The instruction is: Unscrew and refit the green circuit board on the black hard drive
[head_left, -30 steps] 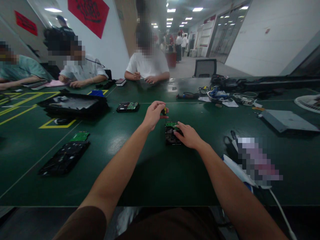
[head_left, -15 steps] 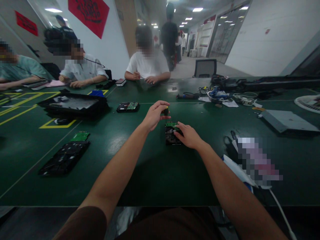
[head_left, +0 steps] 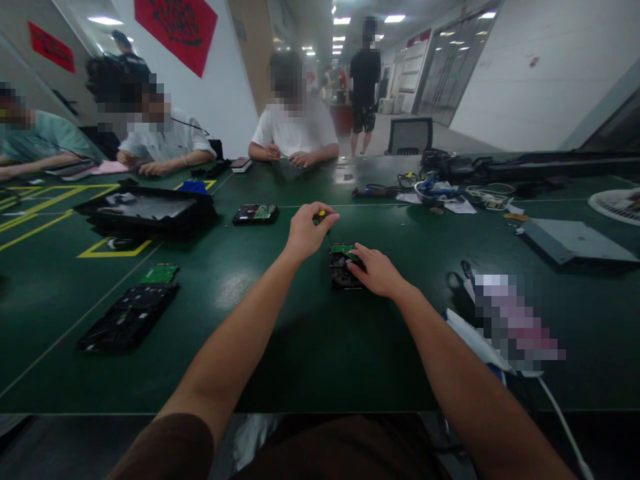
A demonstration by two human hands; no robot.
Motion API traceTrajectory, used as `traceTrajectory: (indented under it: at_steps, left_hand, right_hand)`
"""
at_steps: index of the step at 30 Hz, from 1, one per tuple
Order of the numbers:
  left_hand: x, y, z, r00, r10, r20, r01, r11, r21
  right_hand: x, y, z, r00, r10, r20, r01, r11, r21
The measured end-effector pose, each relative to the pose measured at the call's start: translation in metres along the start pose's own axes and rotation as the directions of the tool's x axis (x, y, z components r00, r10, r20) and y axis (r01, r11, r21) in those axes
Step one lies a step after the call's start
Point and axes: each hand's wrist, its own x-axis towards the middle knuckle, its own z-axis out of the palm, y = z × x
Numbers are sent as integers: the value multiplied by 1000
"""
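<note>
1. Left hand (head_left: 306,232): closed in a fingertip pinch on a slim screwdriver (head_left: 322,214) with a yellow-topped, dark handle. The thin shaft points down; contact at the tip cannot be confirmed.
2. Right hand (head_left: 379,270): thumb and fingers parted, laid flat over the right side of a black unit (head_left: 343,275), not wrapped around it.
3. Black unit: rectangular, dark casing with uneven relief, on the table directly before the person. A flat green circuit board (head_left: 341,249) lies across its far end, below the left hand.
4. Table (head_left: 305,360): smooth, dark green top with a soft sheen and thin pale lines.
5. To the left: a dark, oblong assembly (head_left: 131,315) with a green board (head_left: 161,272) at its far end. Beyond, a smaller drive-like block (head_left: 255,214), part green, near a shallow black tray (head_left: 150,207) with whitish contents.
6. To the right: a flat grey box (head_left: 580,241), matt and sharp-edged, and loosely coiled pale cables (head_left: 490,196).
</note>
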Motion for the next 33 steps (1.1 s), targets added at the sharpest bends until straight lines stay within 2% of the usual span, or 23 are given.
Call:
traceTrajectory:
  at_steps: [2,7,12,18,23,30,33]
  left_hand:
    - [-1,-1,0,998,44,-37,-42,997,68]
    - [-1,-5,0,995,91,37,-96,987,130]
    - [-1,-2,-3,981,195,6,-191,956,224]
    - [-1,-1,-4,987,157,29,-159,972,173]
    - [-4,0,0,994,108,-4,-106,983,153]
    - [-8,3,6,998,59,2,-59,998,1]
    - [-8,3,7,998,64,22,-64,998,4]
  right_hand:
    - [0,0,0,1000,-1,-3,1,1000,-3]
    - [1,2,4,1000,-10,-21,10,1000,-2]
    - [1,4,6,999,-19,-28,19,1000,-7]
    - [1,4,5,1000,-8,-8,8,1000,0]
    - [1,4,4,1000,-11,-16,11,1000,0]
    - [0,3,6,999,-16,-39,15,1000,-12]
    - [0,4,7,999,-15,-39,15,1000,-10]
